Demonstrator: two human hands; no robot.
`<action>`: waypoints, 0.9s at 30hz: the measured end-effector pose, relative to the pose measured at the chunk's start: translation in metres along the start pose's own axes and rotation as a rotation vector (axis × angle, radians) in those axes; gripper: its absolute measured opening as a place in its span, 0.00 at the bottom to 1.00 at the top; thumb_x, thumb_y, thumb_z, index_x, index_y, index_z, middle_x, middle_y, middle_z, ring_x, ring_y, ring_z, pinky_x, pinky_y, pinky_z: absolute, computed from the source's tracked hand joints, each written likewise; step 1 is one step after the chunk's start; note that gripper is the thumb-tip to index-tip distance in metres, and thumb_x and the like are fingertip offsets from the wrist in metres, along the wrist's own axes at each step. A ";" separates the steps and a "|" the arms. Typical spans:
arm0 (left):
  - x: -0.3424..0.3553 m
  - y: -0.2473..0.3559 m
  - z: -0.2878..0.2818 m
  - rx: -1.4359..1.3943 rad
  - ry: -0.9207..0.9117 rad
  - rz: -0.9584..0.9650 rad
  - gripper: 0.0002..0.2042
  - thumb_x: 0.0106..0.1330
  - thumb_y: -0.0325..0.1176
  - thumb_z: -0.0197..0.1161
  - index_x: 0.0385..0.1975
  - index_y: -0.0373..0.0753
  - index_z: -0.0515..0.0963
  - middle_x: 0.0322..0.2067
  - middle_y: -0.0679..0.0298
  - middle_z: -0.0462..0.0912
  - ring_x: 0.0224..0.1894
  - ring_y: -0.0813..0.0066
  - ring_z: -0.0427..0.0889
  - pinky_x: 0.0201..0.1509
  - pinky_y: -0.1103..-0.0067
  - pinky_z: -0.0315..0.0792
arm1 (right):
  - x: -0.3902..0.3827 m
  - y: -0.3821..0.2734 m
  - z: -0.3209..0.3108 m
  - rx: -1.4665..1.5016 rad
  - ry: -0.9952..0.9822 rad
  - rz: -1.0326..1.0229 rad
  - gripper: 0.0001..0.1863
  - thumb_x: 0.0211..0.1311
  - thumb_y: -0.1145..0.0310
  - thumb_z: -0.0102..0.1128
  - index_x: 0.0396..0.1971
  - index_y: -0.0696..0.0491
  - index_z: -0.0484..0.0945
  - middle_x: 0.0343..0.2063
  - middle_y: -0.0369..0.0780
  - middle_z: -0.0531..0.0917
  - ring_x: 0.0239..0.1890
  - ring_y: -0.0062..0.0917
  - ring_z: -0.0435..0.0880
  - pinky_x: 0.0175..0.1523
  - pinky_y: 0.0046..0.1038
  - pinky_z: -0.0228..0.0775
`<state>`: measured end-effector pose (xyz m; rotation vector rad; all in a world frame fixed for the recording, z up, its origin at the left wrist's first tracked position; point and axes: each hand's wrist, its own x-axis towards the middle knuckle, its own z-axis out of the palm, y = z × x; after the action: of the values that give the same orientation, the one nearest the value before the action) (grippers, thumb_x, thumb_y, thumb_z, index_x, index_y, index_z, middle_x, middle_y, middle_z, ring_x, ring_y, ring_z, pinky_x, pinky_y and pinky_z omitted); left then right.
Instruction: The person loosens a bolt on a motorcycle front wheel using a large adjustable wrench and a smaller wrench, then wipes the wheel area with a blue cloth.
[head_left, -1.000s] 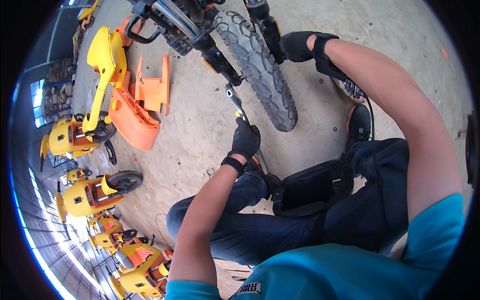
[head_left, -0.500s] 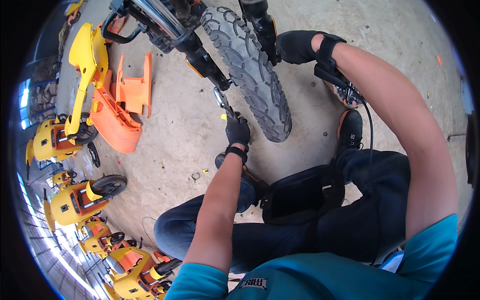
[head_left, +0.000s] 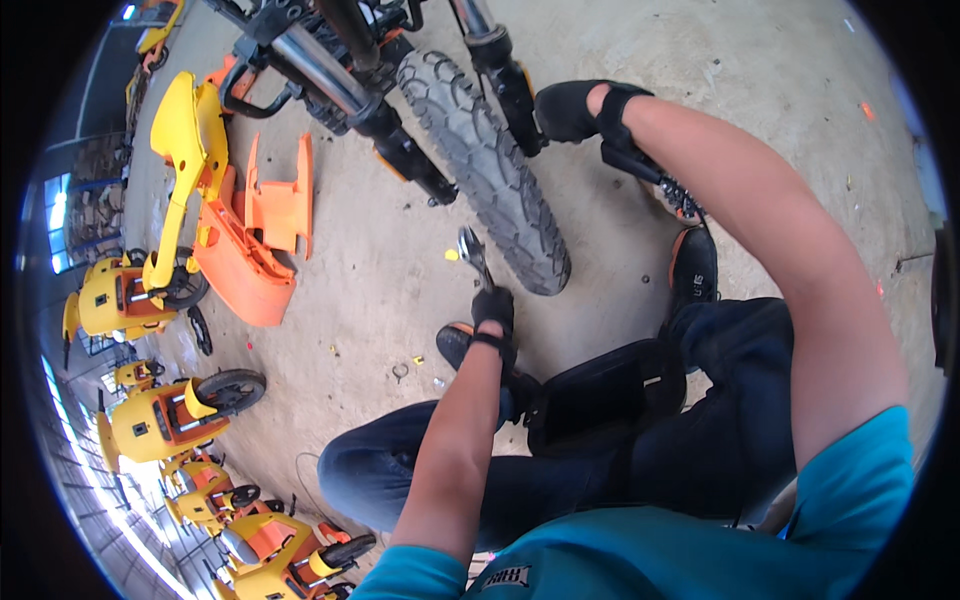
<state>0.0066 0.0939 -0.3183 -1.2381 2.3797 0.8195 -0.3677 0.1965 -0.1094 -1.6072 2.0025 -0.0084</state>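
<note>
The left hand (head_left: 493,308), gloved in black, is closed around the shank of a wrench (head_left: 472,255), whose open jaw end points up toward twelve o'clock and sits just beside the tyre (head_left: 487,170) at the tyre's eight o'clock, near but apart from the lower end of the fork leg (head_left: 400,158). The right hand (head_left: 567,110), also gloved, reaches out to one o'clock and rests against the other fork leg (head_left: 505,70) on the far side of the wheel; its fingers are mostly hidden by the glove and the leg, so how tightly they grip cannot be told. The person sits on the concrete floor (head_left: 380,290) with legs in dark trousers bent and a black pouch (head_left: 600,395) in the lap. By the look of things the work is in its middle: the orange panels (head_left: 262,235) and a yellow panel (head_left: 185,150) lie stripped off at ten o'clock, and small bits of hardware (head_left: 400,372) lie on the floor at seven o'clock of the left hand, while the wheel sits between the forks and the wrench is not on any fastener that shows. Yellow machines (head_left: 165,415) stand in a row at eight o'clock.
</note>
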 end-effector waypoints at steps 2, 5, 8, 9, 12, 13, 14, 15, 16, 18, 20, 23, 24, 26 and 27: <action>-0.018 -0.008 0.004 -0.129 -0.070 -0.068 0.14 0.56 0.40 0.56 0.31 0.34 0.79 0.28 0.46 0.80 0.36 0.49 0.79 0.38 0.63 0.72 | 0.002 -0.012 -0.005 0.087 -0.049 0.066 0.09 0.44 0.70 0.57 0.24 0.59 0.82 0.23 0.45 0.82 0.25 0.32 0.82 0.31 0.32 0.71; -0.040 0.015 -0.009 -0.535 -0.086 -0.139 0.09 0.57 0.34 0.56 0.28 0.36 0.80 0.24 0.56 0.82 0.28 0.64 0.81 0.31 0.73 0.73 | 0.011 0.008 0.006 -0.379 -0.090 -0.282 0.03 0.39 0.73 0.60 0.17 0.55 0.80 0.17 0.43 0.79 0.18 0.31 0.76 0.25 0.31 0.68; -0.063 0.059 -0.067 -0.571 -0.068 -0.117 0.07 0.59 0.29 0.54 0.27 0.35 0.79 0.22 0.60 0.81 0.26 0.72 0.80 0.29 0.77 0.72 | 0.019 0.012 0.012 -0.542 -0.045 -0.385 0.05 0.38 0.72 0.61 0.20 0.53 0.81 0.19 0.41 0.81 0.22 0.33 0.78 0.27 0.31 0.69; -0.064 0.061 -0.079 -0.635 -0.085 -0.108 0.07 0.59 0.28 0.54 0.28 0.34 0.79 0.22 0.60 0.81 0.26 0.72 0.80 0.29 0.77 0.72 | 0.021 0.009 0.011 -0.529 -0.081 -0.344 0.05 0.38 0.72 0.61 0.20 0.52 0.81 0.20 0.41 0.81 0.23 0.34 0.78 0.28 0.31 0.69; -0.071 0.071 -0.124 -0.752 -0.165 -0.046 0.05 0.57 0.27 0.57 0.27 0.34 0.78 0.24 0.60 0.82 0.27 0.72 0.81 0.29 0.77 0.73 | 0.023 0.003 0.009 -0.440 -0.117 -0.182 0.10 0.37 0.69 0.67 0.24 0.56 0.83 0.23 0.44 0.82 0.28 0.35 0.81 0.35 0.33 0.72; -0.079 0.082 -0.143 -0.754 -0.203 -0.016 0.06 0.57 0.28 0.57 0.29 0.32 0.78 0.24 0.58 0.82 0.27 0.72 0.81 0.30 0.77 0.74 | 0.021 0.006 0.013 -0.429 -0.119 -0.175 0.10 0.37 0.69 0.67 0.24 0.56 0.83 0.24 0.44 0.82 0.27 0.35 0.81 0.35 0.33 0.72; -0.087 0.095 -0.164 -0.704 -0.255 -0.006 0.08 0.58 0.28 0.55 0.32 0.30 0.76 0.25 0.55 0.82 0.28 0.69 0.82 0.32 0.76 0.75 | 0.022 0.009 0.016 -0.418 -0.114 -0.171 0.10 0.37 0.69 0.67 0.24 0.56 0.83 0.24 0.44 0.83 0.27 0.35 0.81 0.35 0.33 0.72; -0.088 0.092 -0.176 -0.758 -0.279 -0.055 0.08 0.60 0.28 0.53 0.34 0.30 0.76 0.27 0.52 0.82 0.28 0.66 0.82 0.33 0.75 0.76 | 0.023 0.010 0.013 -0.412 -0.105 -0.170 0.10 0.37 0.69 0.67 0.24 0.56 0.83 0.24 0.44 0.83 0.27 0.35 0.80 0.35 0.33 0.72; -0.093 0.095 -0.190 -0.714 -0.319 -0.070 0.09 0.61 0.28 0.53 0.34 0.30 0.75 0.27 0.52 0.82 0.28 0.65 0.82 0.33 0.74 0.77 | 0.024 0.005 0.011 -0.542 -0.140 -0.222 0.11 0.37 0.68 0.68 0.24 0.56 0.83 0.24 0.44 0.83 0.27 0.35 0.80 0.35 0.33 0.72; -0.102 0.101 -0.216 -0.710 -0.417 -0.096 0.09 0.61 0.29 0.53 0.35 0.30 0.75 0.26 0.52 0.81 0.28 0.64 0.82 0.34 0.72 0.78 | 0.025 0.002 0.007 -0.502 -0.147 -0.175 0.11 0.38 0.68 0.68 0.25 0.55 0.83 0.25 0.43 0.83 0.27 0.35 0.80 0.35 0.33 0.72; -0.109 0.103 -0.238 -0.646 -0.471 -0.080 0.09 0.60 0.30 0.54 0.34 0.30 0.74 0.26 0.54 0.80 0.28 0.64 0.83 0.33 0.73 0.79 | 0.024 -0.014 0.002 -0.528 -0.198 -0.146 0.10 0.39 0.67 0.68 0.25 0.55 0.83 0.26 0.42 0.83 0.28 0.34 0.81 0.35 0.33 0.72; -0.117 0.118 -0.262 -0.583 -0.530 -0.129 0.09 0.61 0.30 0.52 0.33 0.31 0.74 0.26 0.55 0.80 0.27 0.64 0.83 0.31 0.75 0.78 | 0.026 -0.015 0.000 -0.488 -0.224 -0.125 0.10 0.40 0.67 0.67 0.25 0.54 0.83 0.25 0.42 0.83 0.28 0.34 0.80 0.35 0.33 0.72; -0.116 0.125 -0.265 -0.590 -0.561 -0.152 0.09 0.62 0.31 0.51 0.33 0.31 0.74 0.26 0.55 0.80 0.27 0.64 0.83 0.30 0.75 0.78 | 0.030 0.000 0.010 -0.450 -0.183 -0.122 0.08 0.39 0.69 0.65 0.24 0.54 0.83 0.24 0.42 0.83 0.26 0.35 0.80 0.33 0.33 0.71; -0.104 0.139 -0.263 -0.537 -0.576 -0.103 0.10 0.63 0.31 0.48 0.34 0.32 0.73 0.26 0.55 0.80 0.26 0.65 0.83 0.29 0.75 0.78 | 0.037 0.050 0.043 -0.370 -0.115 -0.101 0.07 0.38 0.73 0.61 0.22 0.54 0.82 0.22 0.43 0.82 0.24 0.36 0.79 0.29 0.32 0.69; -0.106 0.132 -0.267 -0.522 -0.557 -0.112 0.10 0.63 0.32 0.47 0.34 0.32 0.73 0.25 0.55 0.80 0.26 0.65 0.83 0.29 0.76 0.78 | 0.040 0.032 0.039 -0.410 -0.144 -0.134 0.07 0.39 0.71 0.63 0.23 0.54 0.83 0.23 0.42 0.82 0.25 0.36 0.80 0.31 0.32 0.70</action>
<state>-0.0504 0.0536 -0.0100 -1.1039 1.6890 1.5725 -0.3850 0.1824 -0.1700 -1.9285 1.8640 0.4817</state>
